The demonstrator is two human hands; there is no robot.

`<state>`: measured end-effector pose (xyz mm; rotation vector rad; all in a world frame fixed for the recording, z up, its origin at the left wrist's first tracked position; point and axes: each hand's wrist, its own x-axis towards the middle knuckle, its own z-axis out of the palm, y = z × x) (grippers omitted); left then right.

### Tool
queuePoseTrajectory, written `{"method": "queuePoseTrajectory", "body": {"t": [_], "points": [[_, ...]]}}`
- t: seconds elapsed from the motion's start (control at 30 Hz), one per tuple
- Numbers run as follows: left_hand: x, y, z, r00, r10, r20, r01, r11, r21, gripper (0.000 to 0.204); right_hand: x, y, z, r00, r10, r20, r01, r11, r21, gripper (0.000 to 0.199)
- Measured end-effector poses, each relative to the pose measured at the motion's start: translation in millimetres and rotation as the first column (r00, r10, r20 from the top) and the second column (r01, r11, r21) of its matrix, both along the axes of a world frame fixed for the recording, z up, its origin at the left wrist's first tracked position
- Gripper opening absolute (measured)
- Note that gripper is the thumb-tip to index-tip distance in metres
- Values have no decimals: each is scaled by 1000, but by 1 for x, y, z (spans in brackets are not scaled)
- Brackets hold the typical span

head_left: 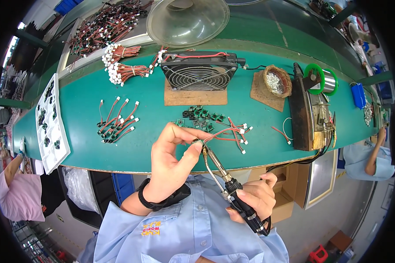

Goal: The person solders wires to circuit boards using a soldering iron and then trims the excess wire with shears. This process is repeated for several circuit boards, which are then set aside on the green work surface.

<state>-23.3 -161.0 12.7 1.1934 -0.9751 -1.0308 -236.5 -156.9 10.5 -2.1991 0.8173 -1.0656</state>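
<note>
My left hand (pixel 171 153) is closed, its thumb and forefinger pinching a small circuit board (pixel 196 141) just in front of the table's near edge. Red leads with a white plug run rightward from about the fingertips; the fingers hide much of the board. A soldering iron (pixel 245 210) with a thin solder-feed tube (pixel 211 172) is gripped in my right hand (pixel 259 197). Its tip meets the board or lies right beside it. Beyond my left hand lies a cluster of small green-and-black boards (pixel 202 115). Loose red leads (pixel 238 139) with white plugs lie to their right.
A black fan (pixel 199 76) stands behind the boards. To the right are a bowl of metallic bits (pixel 275 82), a solder spool (pixel 327 82) and a dark metal unit (pixel 302 116). At left lie wired boards (pixel 116 125), lead bundles (pixel 127 72) and a white tray (pixel 59 151). People sit both sides.
</note>
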Motion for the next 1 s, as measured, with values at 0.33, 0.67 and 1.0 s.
{"method": "queuePoseTrajectory", "body": {"t": [0.33, 0.67, 1.0], "points": [[-1, 0, 1, 999, -20, -41, 21, 1000, 22, 11, -3, 1, 2, 1000, -7, -17, 7, 1000, -13, 44], [1, 0, 6, 997, -19, -71, 23, 998, 53, 7, -15, 1, -4, 991, -73, 114, 80, 995, -59, 44], [25, 6, -5, 973, 60, -222, -42, 996, 83, 8, 21, -28, -40, 757, -625, 188, 523, 753, 399, 32]]}}
